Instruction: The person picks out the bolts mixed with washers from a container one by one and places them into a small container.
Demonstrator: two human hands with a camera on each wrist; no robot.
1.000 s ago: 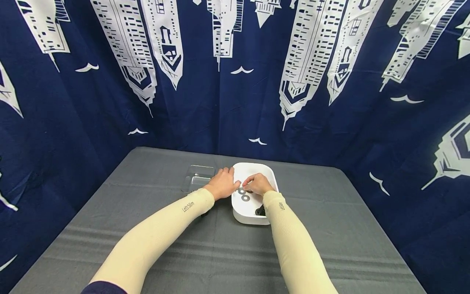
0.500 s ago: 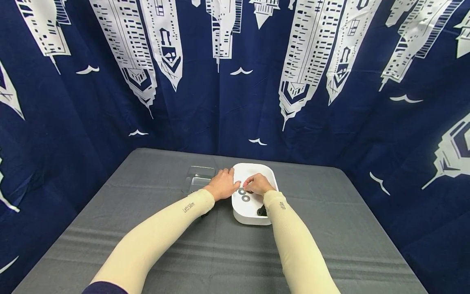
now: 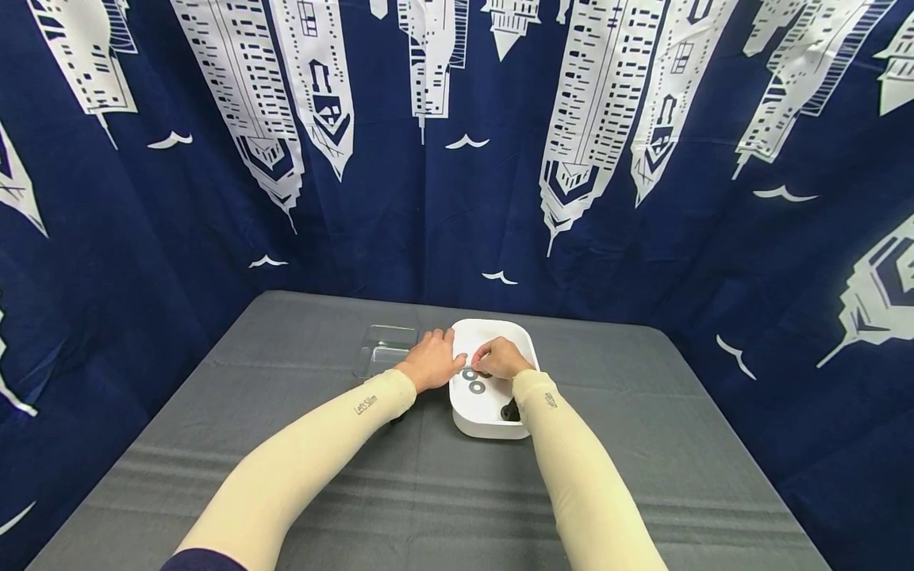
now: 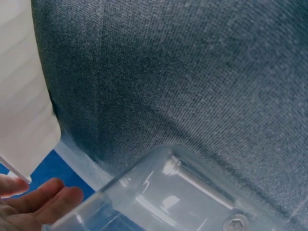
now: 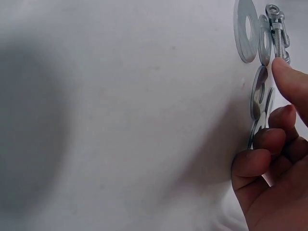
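Head view takes in both hands at a white tray [image 3: 491, 337] on the grey table [image 3: 428, 492]: the left hand [image 3: 432, 359] rests across the tray's left rim, its thumb set apart from the fingers and reaching over the inside, while the right hand [image 3: 504, 358] is down within the tray, its fingers bent towards the left thumb. From above, the washers are small grey rings beside the right fingers, and the dark thing [image 3: 510, 411] at the tray's near end is partly covered by the right sleeve [image 3: 546, 420].

Right wrist view gives what the head camera cannot resolve: a loose row of washers [image 5: 242, 36], overlapping in this view, with shiny bolts [image 5: 278, 31] clustered just beyond the thumb. The curled fingers lie against or beside the nearest washers, the thumb stands apart from those fingers that show, and I cannot tell whether anything is pinched.

Left wrist view looks outside the tray, where the left fingertips show near its pale edge; whether they press on the wall cannot be told. It also shows a screw [image 4: 202, 186] and a socket head [image 4: 236, 223] at the clear container [image 3: 391, 349], which from the head appears only as faint outlines left of the hand
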